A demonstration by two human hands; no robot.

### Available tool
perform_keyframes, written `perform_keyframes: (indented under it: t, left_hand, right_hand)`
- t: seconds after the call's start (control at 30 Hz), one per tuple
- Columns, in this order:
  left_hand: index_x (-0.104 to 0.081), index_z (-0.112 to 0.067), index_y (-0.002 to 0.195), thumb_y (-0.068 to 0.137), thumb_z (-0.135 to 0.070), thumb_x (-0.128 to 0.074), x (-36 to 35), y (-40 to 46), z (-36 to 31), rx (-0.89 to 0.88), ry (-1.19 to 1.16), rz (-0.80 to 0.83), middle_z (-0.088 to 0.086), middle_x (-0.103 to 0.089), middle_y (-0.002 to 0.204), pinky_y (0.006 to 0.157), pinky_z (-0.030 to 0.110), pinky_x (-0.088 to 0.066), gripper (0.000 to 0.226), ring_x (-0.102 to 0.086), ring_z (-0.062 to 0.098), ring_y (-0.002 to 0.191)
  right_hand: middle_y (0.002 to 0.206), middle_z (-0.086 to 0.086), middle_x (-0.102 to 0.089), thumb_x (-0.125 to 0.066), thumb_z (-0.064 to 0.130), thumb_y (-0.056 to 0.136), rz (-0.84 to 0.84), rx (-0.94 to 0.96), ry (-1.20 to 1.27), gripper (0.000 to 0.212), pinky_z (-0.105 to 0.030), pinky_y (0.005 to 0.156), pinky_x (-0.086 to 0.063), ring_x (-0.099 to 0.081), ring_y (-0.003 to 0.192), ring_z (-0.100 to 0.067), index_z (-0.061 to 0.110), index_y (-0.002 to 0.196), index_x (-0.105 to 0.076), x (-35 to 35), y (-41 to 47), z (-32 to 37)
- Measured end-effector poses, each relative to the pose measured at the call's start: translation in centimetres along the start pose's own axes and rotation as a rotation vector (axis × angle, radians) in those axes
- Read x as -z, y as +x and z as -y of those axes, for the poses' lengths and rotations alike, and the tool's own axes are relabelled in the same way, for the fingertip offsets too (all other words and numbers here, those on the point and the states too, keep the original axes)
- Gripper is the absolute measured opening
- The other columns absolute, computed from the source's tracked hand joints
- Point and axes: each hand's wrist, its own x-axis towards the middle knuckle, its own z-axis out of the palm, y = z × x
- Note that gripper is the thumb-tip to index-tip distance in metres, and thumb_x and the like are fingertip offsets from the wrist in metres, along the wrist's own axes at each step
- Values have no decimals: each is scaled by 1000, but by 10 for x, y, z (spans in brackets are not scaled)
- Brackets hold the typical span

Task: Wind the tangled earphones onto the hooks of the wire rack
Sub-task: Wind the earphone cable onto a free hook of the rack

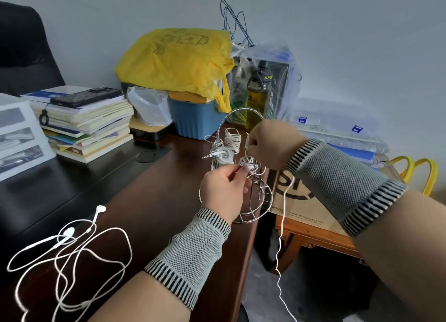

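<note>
A person's 2 hands work at a silver wire rack standing near the right edge of a dark wooden desk. The left hand pinches a white earphone cable between thumb and fingers at a small coil on a front hook of the rack. The right hand is raised just behind it, fingers curled around the same cable, which appears to run from the coil through this hand (the exact path is hard to make out) and then hangs down past the desk edge toward the floor. 2 other hooks farther back already carry wound white bundles, one with a metal plug sticking out to the left. A second, loose pair of earphones lies in tangled loops on the desk at the lower left, well apart from the rack. Both wrists wear grey knitted cuffs with striped edges. Behind the rack stand a blue bin, a yellow plastic bag and a stack of books with a phone on top.
</note>
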Motion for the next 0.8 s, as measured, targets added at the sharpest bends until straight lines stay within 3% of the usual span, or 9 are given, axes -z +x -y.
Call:
perform_keyframes:
  t: [0.1, 0.23, 0.33, 0.4, 0.5, 0.57, 0.67, 0.73, 0.8]
  left_hand:
    - [-68, -26, 74, 93, -21, -62, 0, -2, -1, 8, -35, 24, -6, -66, 57, 62, 27, -54, 21, -57, 3, 49]
    - [-66, -20, 71, 94, -11, -57, -1, -1, -2, 17, -42, 24, -10, -62, 51, 54, 16, -46, 26, -52, -1, 43]
    - [-58, -21, 56, 92, -5, -55, 1, -2, -4, 2, 50, 11, -14, -56, 41, 46, 7, -36, 39, -51, -2, 41]
    - [-60, -12, 57, 89, -1, -54, 1, -3, -3, 0, 122, -37, -6, -63, 50, 52, 14, -44, 35, -58, 2, 51]
    - [-68, 2, 87, 86, 2, -55, 0, 0, 1, -32, 185, -82, 20, -70, 88, 79, 41, -56, 13, -67, 36, 87]
    - [-70, -3, 87, 83, 2, -59, 0, -1, 3, -96, 242, -47, 17, -71, 85, 76, 40, -55, 12, -67, 34, 81]
    - [-69, -18, 68, 88, -11, -63, 1, 0, 2, -82, 158, -21, -4, -64, 56, 61, 31, -50, 22, -56, 8, 54]
    - [-70, -20, 65, 90, -19, -63, 0, 1, 2, -46, 59, -20, -8, -64, 53, 61, 36, -56, 25, -61, 9, 51]
    - [-74, -19, 70, 89, -24, -63, -1, 1, 3, -69, 62, -19, -6, -68, 59, 63, 41, -59, 22, -67, 15, 58]
  right_hand:
    - [95, -6, -70, -46, 19, 96, 103, 85, -79, 27, -37, 82, -56, -65, 88, -21, 9, 96, -71, 7, 2, 17]
    - [89, -4, -68, -49, 13, 91, -31, 163, -137, 21, -35, 77, -55, -62, 81, -21, 11, 91, -70, 3, -13, 25]
    - [82, -4, -56, -50, 6, 86, -140, 258, -211, 13, -32, 67, -48, -56, 77, -22, 13, 80, -60, -4, -28, 28]
    - [76, -5, -51, -45, 3, 81, -251, 380, -216, 17, -32, 59, -42, -56, 69, -25, 14, 75, -58, -12, -39, 31]
    - [61, -7, -55, -59, 2, 70, -468, 449, -60, 7, -28, 45, -40, -54, 48, -27, 7, 68, -63, -35, -55, 27]
    - [64, -4, -60, -60, 8, 73, -558, 411, 82, 10, -28, 45, -47, -57, 50, -25, 9, 77, -69, -55, -62, 19]
    - [74, 7, -68, -64, 7, 82, -616, 225, 437, 12, -24, 58, -53, -63, 62, -8, 15, 85, -73, -65, -72, 8]
    - [73, 20, -64, -71, 8, 83, -597, 59, 595, 11, -16, 63, -52, -63, 70, -1, 19, 85, -72, -68, -74, 0]
    - [74, 25, -60, -70, 11, 84, -526, -37, 667, 10, -19, 65, -53, -63, 68, 1, 21, 86, -72, -72, -72, -7]
